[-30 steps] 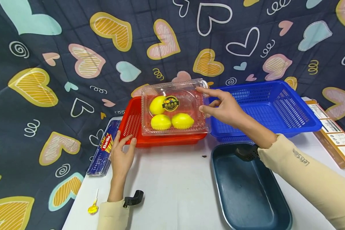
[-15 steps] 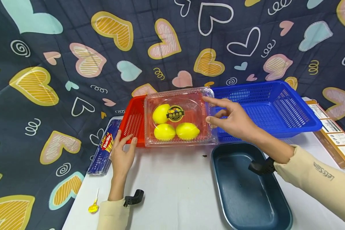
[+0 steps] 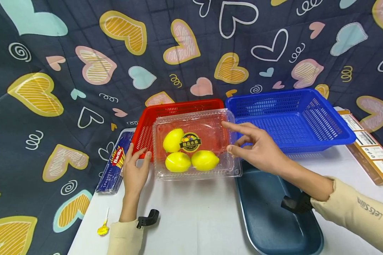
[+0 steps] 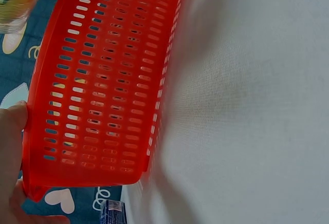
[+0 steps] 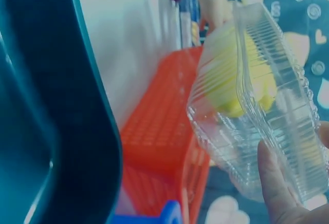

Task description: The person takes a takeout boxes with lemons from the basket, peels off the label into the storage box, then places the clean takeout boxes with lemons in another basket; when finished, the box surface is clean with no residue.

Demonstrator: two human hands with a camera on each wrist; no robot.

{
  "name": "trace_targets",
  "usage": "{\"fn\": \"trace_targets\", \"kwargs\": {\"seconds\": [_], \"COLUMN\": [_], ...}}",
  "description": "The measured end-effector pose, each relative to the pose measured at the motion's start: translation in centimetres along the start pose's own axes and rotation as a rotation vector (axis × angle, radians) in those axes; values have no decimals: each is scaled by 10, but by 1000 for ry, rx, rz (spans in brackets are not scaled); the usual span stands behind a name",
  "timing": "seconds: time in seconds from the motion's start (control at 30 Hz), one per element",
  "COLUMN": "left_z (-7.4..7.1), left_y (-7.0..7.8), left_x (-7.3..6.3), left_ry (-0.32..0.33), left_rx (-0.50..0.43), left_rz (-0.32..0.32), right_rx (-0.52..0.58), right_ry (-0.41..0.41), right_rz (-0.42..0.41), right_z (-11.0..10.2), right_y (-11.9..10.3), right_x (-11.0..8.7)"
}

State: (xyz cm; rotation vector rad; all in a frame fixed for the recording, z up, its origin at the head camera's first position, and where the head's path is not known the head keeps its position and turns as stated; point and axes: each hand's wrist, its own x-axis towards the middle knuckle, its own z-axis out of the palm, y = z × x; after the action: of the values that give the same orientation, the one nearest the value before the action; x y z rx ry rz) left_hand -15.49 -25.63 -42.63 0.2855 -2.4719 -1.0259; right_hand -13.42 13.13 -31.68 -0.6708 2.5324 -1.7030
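My right hand (image 3: 263,150) grips the right edge of a clear plastic fruit box (image 3: 210,124), with its thumb on the near side. Three yellow lemons (image 3: 177,162) lie inside, and a black round-centred label (image 3: 190,142) marks the lid. The box is tilted and held up over the front of a red plastic basket (image 3: 178,105), hiding much of it. At the basket's left front corner, my left hand (image 3: 135,175) holds the rim. In the left wrist view a fingertip touches the red basket's rim (image 4: 38,80); the fingers beyond it are partly cut off.
Right of the red basket stands a blue basket (image 3: 290,141). A dark teal tub (image 3: 268,205) lies in front, under my right forearm. Spaghetti packs (image 3: 110,173) lie at the left, a yellow lollipop (image 3: 103,229) nearer, and a brown box (image 3: 370,148) far right. A heart-patterned cloth hangs behind.
My right hand has brought the fruit box down and toward me from above the red basket, uncovering the basket's back rim. The left hand stays in place on the basket.
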Motion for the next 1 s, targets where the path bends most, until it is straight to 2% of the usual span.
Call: {"fn": "trace_targets", "kwargs": {"seconds": [0.33, 0.67, 1.0], "left_z": [0, -1, -1], "left_y": [1, 1, 2], "left_x": [-1, -1, -1], "left_ry": [-8, 6, -4], "left_rx": [2, -12, -23], "left_rz": [6, 29, 20], "right_rx": [36, 24, 27], "right_ry": [-21, -60, -109], "right_rz": [-33, -14, 8], "right_z": [16, 29, 38], "right_y": [6, 20, 34], "right_x": [-25, -45, -57]}}
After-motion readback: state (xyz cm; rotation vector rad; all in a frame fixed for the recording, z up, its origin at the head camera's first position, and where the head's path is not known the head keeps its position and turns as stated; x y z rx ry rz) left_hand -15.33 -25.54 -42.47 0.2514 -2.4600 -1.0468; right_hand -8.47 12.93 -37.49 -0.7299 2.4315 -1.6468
